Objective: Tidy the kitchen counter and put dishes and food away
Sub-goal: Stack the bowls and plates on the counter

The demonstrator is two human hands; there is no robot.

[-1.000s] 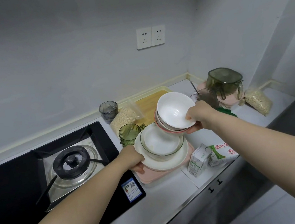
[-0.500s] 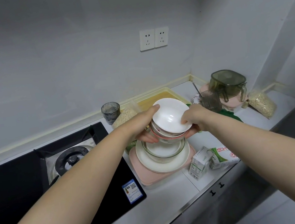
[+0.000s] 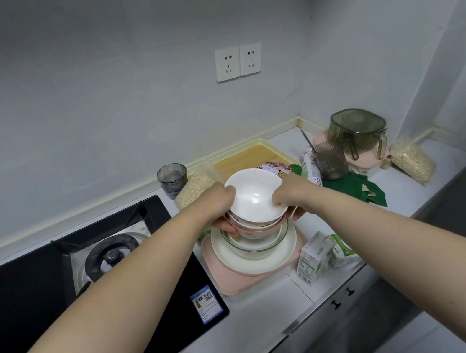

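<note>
Head view: grey walls are enclosing a pale counter (image 3: 267,310) beside a black hob (image 3: 30,305). Both hands are now gripping the stack of bowls (image 3: 255,197), the left hand (image 3: 218,207) curling round its left side and the right hand (image 3: 291,197) round its right. A second ago the right hand alone was carrying the stack tilted, while the left was steadying the white plate (image 3: 285,252). The stack is now sitting level, directly over the glass bowl (image 3: 268,243), which is standing on that plate and the pink tray (image 3: 231,282). Whether the stack is touching the glass bowl yet cannot be told. The dishes are apparently being gathered into one pile for putting away, while the milk carton (image 3: 313,258) and an oat bag (image 3: 412,160) are lying untouched on the counter.
</note>
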